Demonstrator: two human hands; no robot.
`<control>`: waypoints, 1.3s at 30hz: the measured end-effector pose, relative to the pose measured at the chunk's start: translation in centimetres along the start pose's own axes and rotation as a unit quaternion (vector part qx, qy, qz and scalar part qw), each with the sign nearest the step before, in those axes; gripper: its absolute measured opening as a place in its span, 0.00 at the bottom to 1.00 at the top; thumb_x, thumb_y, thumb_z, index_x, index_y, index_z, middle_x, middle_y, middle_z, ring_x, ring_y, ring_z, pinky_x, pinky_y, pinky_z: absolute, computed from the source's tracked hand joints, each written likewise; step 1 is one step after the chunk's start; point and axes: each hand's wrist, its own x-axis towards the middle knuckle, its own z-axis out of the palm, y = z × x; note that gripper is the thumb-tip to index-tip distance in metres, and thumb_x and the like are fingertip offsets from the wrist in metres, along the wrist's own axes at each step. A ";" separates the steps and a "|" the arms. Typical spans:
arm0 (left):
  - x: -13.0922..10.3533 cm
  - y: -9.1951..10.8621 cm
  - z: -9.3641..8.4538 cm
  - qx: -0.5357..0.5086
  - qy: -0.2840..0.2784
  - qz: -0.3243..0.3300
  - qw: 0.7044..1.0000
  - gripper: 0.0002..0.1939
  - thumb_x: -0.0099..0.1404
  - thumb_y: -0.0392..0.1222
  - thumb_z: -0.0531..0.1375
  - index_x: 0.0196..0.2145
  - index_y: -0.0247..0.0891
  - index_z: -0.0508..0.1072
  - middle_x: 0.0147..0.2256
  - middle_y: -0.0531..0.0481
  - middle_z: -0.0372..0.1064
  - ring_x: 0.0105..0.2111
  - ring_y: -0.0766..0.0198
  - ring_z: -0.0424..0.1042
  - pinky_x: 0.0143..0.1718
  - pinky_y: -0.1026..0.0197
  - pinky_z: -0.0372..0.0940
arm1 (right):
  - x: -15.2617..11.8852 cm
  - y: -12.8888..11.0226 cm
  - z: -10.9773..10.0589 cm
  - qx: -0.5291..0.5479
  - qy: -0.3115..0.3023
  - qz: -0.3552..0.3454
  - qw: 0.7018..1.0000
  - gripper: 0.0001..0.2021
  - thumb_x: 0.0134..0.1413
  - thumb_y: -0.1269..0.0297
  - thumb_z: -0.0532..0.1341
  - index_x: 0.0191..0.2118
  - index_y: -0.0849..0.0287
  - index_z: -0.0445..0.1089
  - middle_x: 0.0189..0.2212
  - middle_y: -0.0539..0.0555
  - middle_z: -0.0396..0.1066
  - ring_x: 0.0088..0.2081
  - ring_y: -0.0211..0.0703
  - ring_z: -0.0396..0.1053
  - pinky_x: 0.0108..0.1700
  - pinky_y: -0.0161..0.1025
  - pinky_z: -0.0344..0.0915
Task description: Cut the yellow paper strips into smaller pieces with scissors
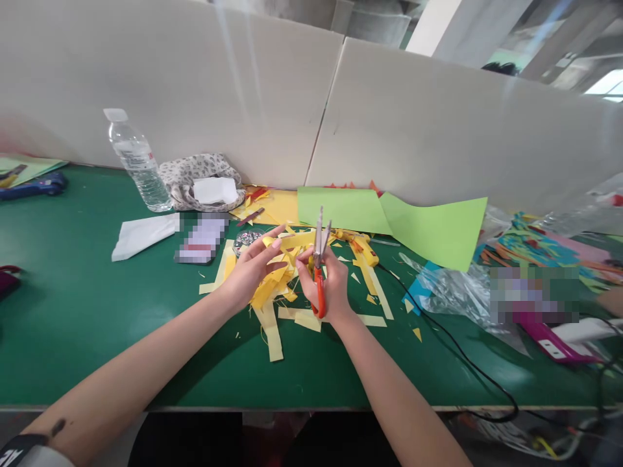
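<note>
My left hand (250,272) is closed on one end of a yellow paper strip (298,240), with the thumb and fingers pinching it. The strip runs across to my right hand (329,282), whose thumb and fingertip are close to its other end. In that hand sits a pair of scissors (318,259) with orange handles, blades pointing up and slightly apart. Beneath both hands lies a heap of yellow paper scraps (268,287), with pale yellow strips (272,334) around it. Whether my right fingertips also pinch the strip is hard to make out.
A yellow glue gun (364,250) trails a black cord (452,353) to the right. Green paper sheets (343,209) lie behind. A water bottle (141,165), a phone (203,239) and a patterned pouch (182,172) stand left. Plastic wrap (455,292) and a magenta power strip (549,337) are right.
</note>
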 end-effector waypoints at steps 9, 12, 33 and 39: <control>0.3 -0.3 -0.2 0.058 0.069 0.000 0.996 0.19 0.54 0.42 0.64 0.45 0.41 0.71 0.36 0.50 0.69 0.41 0.63 0.70 0.44 0.59 0.66 | 0.1 0.6 -0.1 -0.025 0.100 0.049 0.993 0.05 0.47 0.68 0.60 0.33 0.54 0.63 0.30 0.48 0.70 0.31 0.39 0.70 0.37 0.39 0.67; 0.4 -0.6 -0.3 0.084 0.058 -0.046 0.994 0.20 0.52 0.38 0.65 0.44 0.40 0.70 0.40 0.48 0.70 0.40 0.64 0.71 0.42 0.60 0.66 | 0.4 0.8 -0.3 -0.020 0.135 0.058 0.989 0.06 0.47 0.69 0.59 0.33 0.54 0.62 0.30 0.48 0.70 0.32 0.39 0.70 0.38 0.40 0.67; 0.7 -0.7 -0.5 0.108 0.082 -0.082 0.987 0.14 0.50 0.42 0.67 0.35 0.37 0.71 0.30 0.52 0.73 0.31 0.67 0.74 0.37 0.63 0.66 | 1.1 0.7 -0.5 0.046 0.158 0.155 0.974 0.09 0.49 0.61 0.61 0.36 0.54 0.61 0.34 0.49 0.68 0.38 0.40 0.68 0.43 0.42 0.64; 0.4 -0.8 -0.6 0.141 0.045 -0.066 0.987 0.15 0.50 0.42 0.67 0.36 0.37 0.72 0.30 0.51 0.72 0.31 0.68 0.72 0.35 0.64 0.66 | 1.2 0.8 -0.3 0.125 0.102 0.229 0.960 0.13 0.45 0.59 0.64 0.34 0.55 0.61 0.28 0.46 0.65 0.30 0.36 0.66 0.39 0.40 0.64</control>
